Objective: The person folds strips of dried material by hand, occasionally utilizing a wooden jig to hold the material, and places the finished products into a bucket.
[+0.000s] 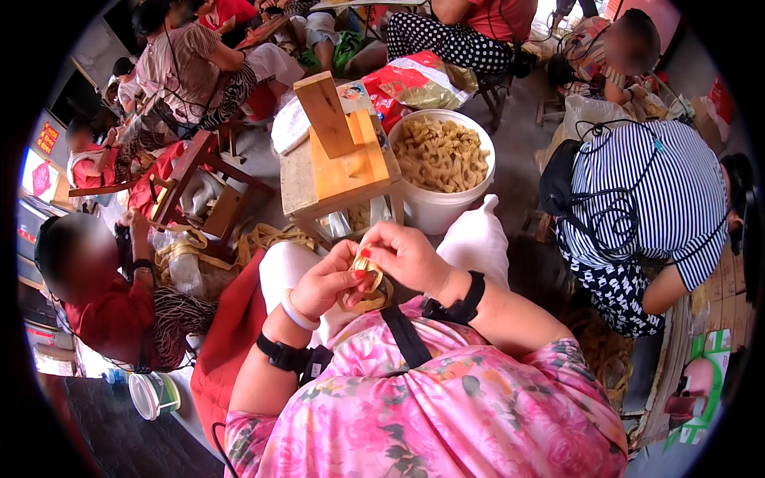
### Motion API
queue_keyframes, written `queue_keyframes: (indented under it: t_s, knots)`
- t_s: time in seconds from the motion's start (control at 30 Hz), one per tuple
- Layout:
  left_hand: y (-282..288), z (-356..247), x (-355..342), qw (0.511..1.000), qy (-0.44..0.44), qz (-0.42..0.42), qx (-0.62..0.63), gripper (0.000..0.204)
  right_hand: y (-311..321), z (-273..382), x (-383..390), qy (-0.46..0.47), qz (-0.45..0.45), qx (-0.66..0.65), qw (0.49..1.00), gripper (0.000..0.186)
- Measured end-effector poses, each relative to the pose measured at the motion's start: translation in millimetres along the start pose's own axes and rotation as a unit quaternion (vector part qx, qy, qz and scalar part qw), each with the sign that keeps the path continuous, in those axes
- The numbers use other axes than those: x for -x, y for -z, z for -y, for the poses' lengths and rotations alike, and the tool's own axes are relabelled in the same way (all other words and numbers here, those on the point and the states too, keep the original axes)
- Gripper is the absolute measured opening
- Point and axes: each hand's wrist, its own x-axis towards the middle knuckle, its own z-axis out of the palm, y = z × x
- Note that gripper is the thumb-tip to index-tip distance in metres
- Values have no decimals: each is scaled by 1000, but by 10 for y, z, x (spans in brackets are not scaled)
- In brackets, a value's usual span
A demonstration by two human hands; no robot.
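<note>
Above my lap, both hands pinch a pale yellow-tan strip (368, 280), which is looped between the fingers. My left hand (325, 277) grips it from the left, thumb and fingers closed. From above and the right, my right hand (405, 256) has its fingertips closed on the top of the loop. A lower part of the strip hangs toward my lap. Just beyond my hands, a white bucket (437, 213) is filled with similar tan, twisted pieces (442, 155). The palms hide part of the strip.
A small wooden stand (348, 171) with an upright block is ahead, beside the bucket. A red and white sack (414, 80) lies behind. Long tan strips (271, 237) lie at left. A person in a striped shirt (645, 183) bends close at right; several others sit around.
</note>
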Motion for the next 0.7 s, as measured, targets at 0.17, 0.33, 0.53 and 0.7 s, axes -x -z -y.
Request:
queue_keyframes:
  t_s: [0.17, 0.33, 0.53, 0.7]
  knots:
    - [44, 7, -196, 718, -275, -117, -629, 35, 250, -344, -180, -281, 61, -298, 910, 10]
    - [185, -40, -263, 694, -265, -130, -656, 35, 214, -248, -300, -228, 78, -223, 945, 16]
    - [639, 518, -408, 957, -80, -210, -185, 19, 42, -277, -363, 70, 5, 323, 944, 25]
    - [646, 331, -338, 985, -41, -102, 132, 23, 132, -468, -335, 3, 22, 272, 962, 15]
